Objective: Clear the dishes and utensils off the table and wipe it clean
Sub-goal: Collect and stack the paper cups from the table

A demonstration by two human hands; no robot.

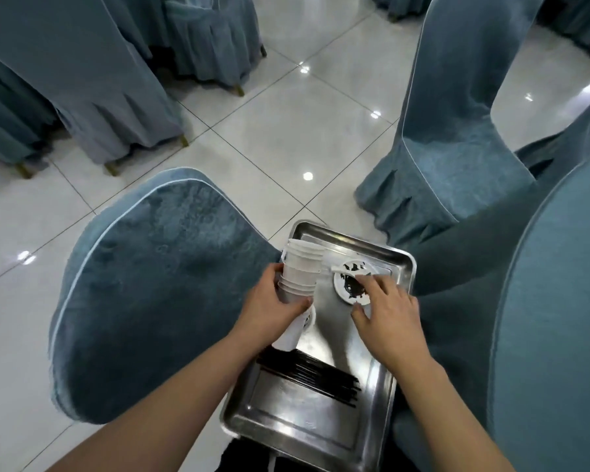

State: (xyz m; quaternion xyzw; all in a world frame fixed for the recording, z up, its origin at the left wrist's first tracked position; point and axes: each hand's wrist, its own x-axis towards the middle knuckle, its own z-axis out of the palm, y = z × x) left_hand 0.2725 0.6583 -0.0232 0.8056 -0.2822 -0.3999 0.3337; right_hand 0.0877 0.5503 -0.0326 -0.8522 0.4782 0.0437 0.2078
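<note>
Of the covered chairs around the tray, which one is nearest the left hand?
The blue chair directly left of the metal tray, its backrest beside the left hand; the others stand farther off across the floor.

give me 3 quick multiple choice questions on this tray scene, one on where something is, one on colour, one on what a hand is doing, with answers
1. Where do the black chopsticks lie?
A. on the metal tray, across its near part
B. on the floor
C. on the chair seat

2. What colour are the stacked cups?
A. red
B. white
C. black

3. What is the left hand doing?
A. hanging idle at the side
B. wiping the tray with a cloth
C. holding the stacked cups in its grip

Answers:
1 A: the dark sticks rest inside the tray near the person.
2 B: every cup in the stack is plain white.
3 C: its fingers and thumb curl round the stack, while the right hand reaches to the small white dish with dark residue.
</note>
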